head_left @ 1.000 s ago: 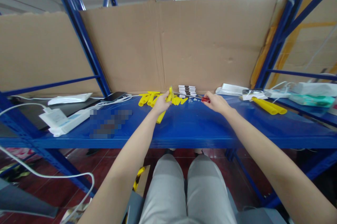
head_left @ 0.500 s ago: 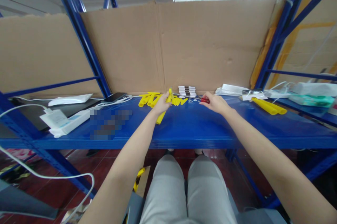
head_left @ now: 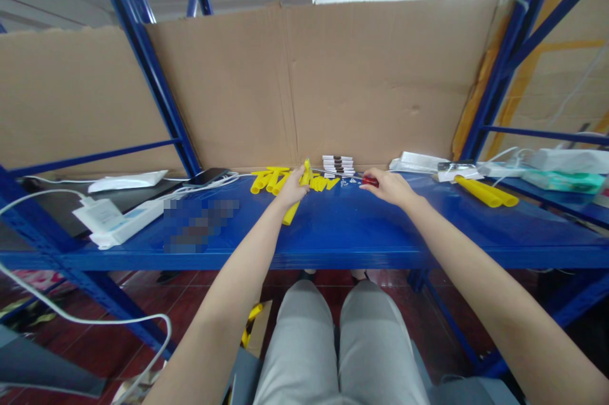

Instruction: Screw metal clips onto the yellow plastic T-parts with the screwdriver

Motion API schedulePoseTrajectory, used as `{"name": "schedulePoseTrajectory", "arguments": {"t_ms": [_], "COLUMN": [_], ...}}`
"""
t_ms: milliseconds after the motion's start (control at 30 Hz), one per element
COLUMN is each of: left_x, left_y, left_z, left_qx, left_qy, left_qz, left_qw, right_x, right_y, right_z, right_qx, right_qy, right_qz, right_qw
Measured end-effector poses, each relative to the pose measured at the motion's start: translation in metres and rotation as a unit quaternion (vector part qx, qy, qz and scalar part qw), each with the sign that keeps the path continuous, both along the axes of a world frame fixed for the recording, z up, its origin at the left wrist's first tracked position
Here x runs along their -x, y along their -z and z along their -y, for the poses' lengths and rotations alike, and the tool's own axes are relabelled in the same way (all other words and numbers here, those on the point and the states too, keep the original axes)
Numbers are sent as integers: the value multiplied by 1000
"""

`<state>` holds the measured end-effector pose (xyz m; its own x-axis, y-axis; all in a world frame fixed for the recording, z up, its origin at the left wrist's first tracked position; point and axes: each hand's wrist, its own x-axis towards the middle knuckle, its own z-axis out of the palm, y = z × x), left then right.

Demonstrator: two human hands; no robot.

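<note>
Left hand [head_left: 291, 189] clasping yellow piece [head_left: 307, 170], centre frame | right hand [head_left: 387, 185] gripping red-handled tool [head_left: 370, 181], just right of centre | hands staying apart | change: scarcely shifting since a second ago, suggesting steady, close work

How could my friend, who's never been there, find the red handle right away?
Start at the blue tabletop in front of the tall cardboard. Toward the tabletop's back, right of the white stack, the person's right hand holds the red handle. Its red colour sets it apart from that stack and the yellow tubes nearby.
</note>
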<state>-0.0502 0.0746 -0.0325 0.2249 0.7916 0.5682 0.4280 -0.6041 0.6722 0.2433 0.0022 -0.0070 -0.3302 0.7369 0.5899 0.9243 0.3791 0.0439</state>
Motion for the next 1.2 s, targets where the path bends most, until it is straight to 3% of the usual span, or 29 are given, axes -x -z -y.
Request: {"name": "schedulePoseTrajectory", "arguments": {"t_ms": [267,533,700,967,1200], "left_x": [-1,-3,-2,-4,-5], "left_y": [-1,-5,-2,-5,-8], "left_z": [1,6,3,6,8], "left_qx": [2,29,11,17,13], "left_qy": [3,-37,-16,-24,-28], "left_qz": [-4,-25,-15,-16,-22], "left_qw": [1000,999,1000,999,999], "right_x": [-2,0,0,-1,-2], "right_y": [-1,0,-1,-1,0], "right_z": [2,1,1,4,1], "right_qx": [-36,13,2,-35,5], "right_qy": [15,-17,21,5,2], "right_qz": [34,0,-6,32,15], "right_qw": [999,1000,1000,999,1000]}}
